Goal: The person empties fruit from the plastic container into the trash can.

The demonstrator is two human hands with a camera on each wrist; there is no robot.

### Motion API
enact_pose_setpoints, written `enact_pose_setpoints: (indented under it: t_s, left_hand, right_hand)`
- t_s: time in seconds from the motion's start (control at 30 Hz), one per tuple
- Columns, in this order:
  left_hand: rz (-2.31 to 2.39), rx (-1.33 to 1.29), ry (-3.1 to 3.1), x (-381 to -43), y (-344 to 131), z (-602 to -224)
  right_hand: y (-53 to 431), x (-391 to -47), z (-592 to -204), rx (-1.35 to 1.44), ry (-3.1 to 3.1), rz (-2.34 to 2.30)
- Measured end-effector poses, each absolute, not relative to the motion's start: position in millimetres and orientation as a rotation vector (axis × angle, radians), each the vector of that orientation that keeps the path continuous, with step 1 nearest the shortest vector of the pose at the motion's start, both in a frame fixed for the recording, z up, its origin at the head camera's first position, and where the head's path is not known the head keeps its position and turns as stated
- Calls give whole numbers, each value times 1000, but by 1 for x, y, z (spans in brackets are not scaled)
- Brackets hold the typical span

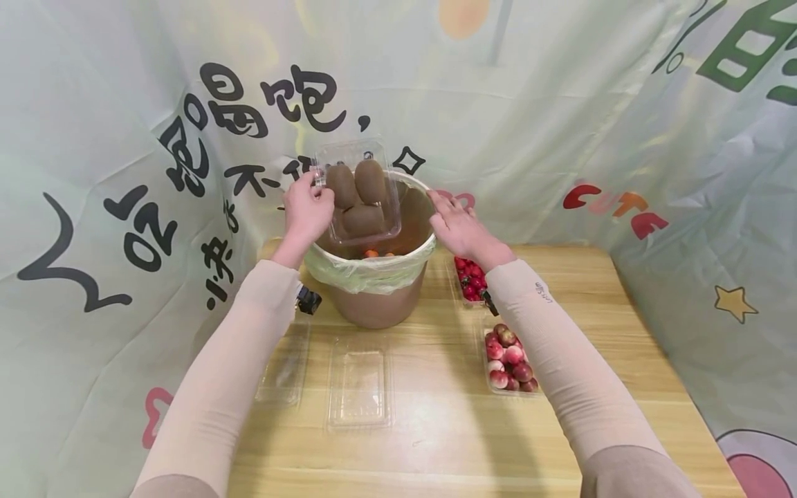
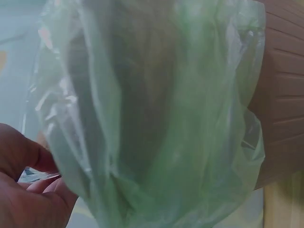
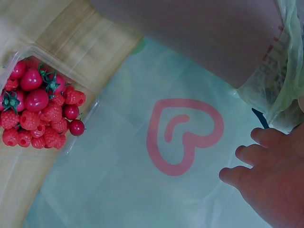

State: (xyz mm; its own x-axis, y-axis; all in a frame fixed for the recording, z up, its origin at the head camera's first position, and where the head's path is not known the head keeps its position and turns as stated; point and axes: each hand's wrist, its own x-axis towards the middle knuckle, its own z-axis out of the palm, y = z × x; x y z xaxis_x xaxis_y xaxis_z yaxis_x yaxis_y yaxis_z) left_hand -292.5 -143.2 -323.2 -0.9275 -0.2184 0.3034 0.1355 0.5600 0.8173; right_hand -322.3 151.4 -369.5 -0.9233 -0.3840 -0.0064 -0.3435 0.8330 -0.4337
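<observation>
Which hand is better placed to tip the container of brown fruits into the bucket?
Probably the left hand: it grips the clear container over the bucket; the right hand, opposite, holds no fruit.

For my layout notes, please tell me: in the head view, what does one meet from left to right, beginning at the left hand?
Left hand → kiwifruit in a clear pack → right hand → CUTE lettering → gold star.

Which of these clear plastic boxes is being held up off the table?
The box with three brown kiwis: the left hand grips its edge, while the other boxes rest on the table.
</observation>
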Motion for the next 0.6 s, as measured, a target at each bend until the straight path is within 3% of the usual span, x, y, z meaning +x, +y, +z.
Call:
enact_pose_setpoints:
  t_s: [0.6]
  left_hand:
    - [-1343, 79, -2153, -307, -137, -330]
  right_hand:
    - [151, -323, -371, -597, 2932, -666]
